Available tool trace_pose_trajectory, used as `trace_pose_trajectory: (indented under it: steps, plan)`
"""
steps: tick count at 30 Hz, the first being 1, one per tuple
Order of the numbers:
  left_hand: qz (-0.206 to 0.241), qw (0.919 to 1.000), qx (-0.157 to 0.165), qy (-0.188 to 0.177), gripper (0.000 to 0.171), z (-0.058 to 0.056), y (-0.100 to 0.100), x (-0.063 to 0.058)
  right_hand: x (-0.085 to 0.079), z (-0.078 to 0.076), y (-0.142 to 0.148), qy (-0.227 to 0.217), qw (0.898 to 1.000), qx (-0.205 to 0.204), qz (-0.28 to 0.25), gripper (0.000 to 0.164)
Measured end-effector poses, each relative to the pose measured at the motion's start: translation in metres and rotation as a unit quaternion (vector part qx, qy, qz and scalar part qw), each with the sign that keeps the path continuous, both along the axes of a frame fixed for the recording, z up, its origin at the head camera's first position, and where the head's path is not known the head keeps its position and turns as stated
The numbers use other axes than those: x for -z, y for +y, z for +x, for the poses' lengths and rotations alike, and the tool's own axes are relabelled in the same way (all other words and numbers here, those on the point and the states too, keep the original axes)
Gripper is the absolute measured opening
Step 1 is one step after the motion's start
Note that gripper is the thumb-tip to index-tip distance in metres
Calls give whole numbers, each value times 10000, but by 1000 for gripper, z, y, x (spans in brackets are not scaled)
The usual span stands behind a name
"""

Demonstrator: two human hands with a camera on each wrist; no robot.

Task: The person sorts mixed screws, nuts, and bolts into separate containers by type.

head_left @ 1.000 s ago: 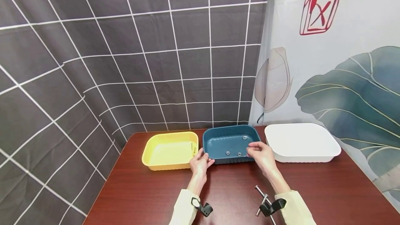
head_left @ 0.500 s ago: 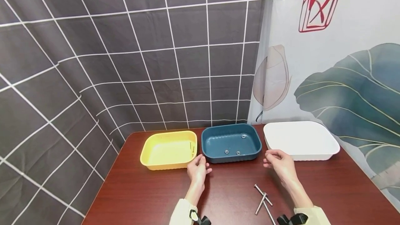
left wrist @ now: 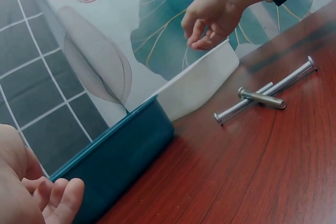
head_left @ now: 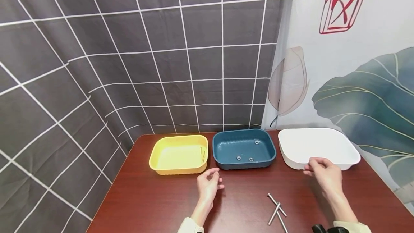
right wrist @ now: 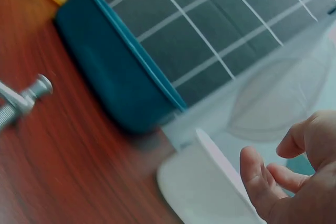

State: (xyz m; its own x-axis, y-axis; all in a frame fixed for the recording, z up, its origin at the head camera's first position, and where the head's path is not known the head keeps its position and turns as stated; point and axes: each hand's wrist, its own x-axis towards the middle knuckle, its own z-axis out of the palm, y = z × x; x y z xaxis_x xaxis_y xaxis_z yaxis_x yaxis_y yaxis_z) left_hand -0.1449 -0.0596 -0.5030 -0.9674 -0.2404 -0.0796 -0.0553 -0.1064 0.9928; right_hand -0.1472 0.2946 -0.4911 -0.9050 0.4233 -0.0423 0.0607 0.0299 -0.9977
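My left hand [head_left: 208, 186] is just in front of the blue tray [head_left: 223, 166], fingers loosely curled with nothing seen between them. Three nuts [head_left: 239, 158] lie inside that tray. My right hand [head_left: 326, 177] is over the front edge of the white tray [head_left: 292, 164]. In the right wrist view, thumb and fingers of the right hand [right wrist: 294, 171] stand apart and hold nothing. Three long metal bolts [head_left: 275, 213] lie crossed on the table between the two hands. The left wrist view shows the bolts [left wrist: 262, 98] beyond the blue tray's [left wrist: 121, 156] near side.
To the left stands a yellow tray [head_left: 179, 171] with several small screws [head_left: 203, 154] at its right end. All three trays line the back of the red-brown table [head_left: 155, 204]. Behind them hang a dark grid-patterned curtain [head_left: 168, 64] and a white printed curtain [head_left: 300, 13].
My right hand has moved right from the blue tray's right corner to the white tray. My left hand has let go of the blue tray's left corner and drawn back slightly.
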Motion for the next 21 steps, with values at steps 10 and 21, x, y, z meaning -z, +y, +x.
trace_pose_trajectory:
  steps: [10,21]
  plan:
    - [97,9996,236,-111,19,7,4,3,-30,13,37,-1116,9806,892,1345,47]
    - [-637,9958,609,-240,18,13,16,2,-30,11,81,-1159,9665,1583,1652,52]
